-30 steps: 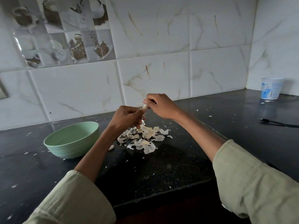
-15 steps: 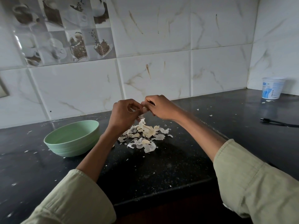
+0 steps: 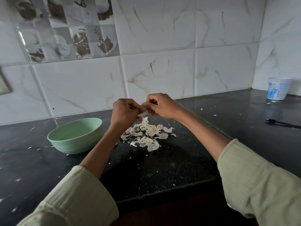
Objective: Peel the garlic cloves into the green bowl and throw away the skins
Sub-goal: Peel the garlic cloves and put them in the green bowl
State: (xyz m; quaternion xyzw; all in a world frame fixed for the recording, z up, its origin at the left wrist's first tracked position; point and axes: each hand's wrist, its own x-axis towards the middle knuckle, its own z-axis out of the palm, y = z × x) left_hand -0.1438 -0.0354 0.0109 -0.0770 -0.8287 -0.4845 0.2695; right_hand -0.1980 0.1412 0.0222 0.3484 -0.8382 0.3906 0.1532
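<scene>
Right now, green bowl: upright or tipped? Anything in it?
Upright: the green bowl sits rim-up on the counter. The visible inner wall is bare; its near rim hides the bottom, so contents cannot be told.

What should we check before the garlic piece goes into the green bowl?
1. Both hands grip the garlic clove: left hand, right hand: ok.
2. Clove fully peeled: cannot tell, fingers hide it.
3. Green bowl upright, near the left hand: ok.
4. Path to the bowl clear: ok.
5. Skins thrown away: not ok, the skin pile lies on the counter.
</scene>
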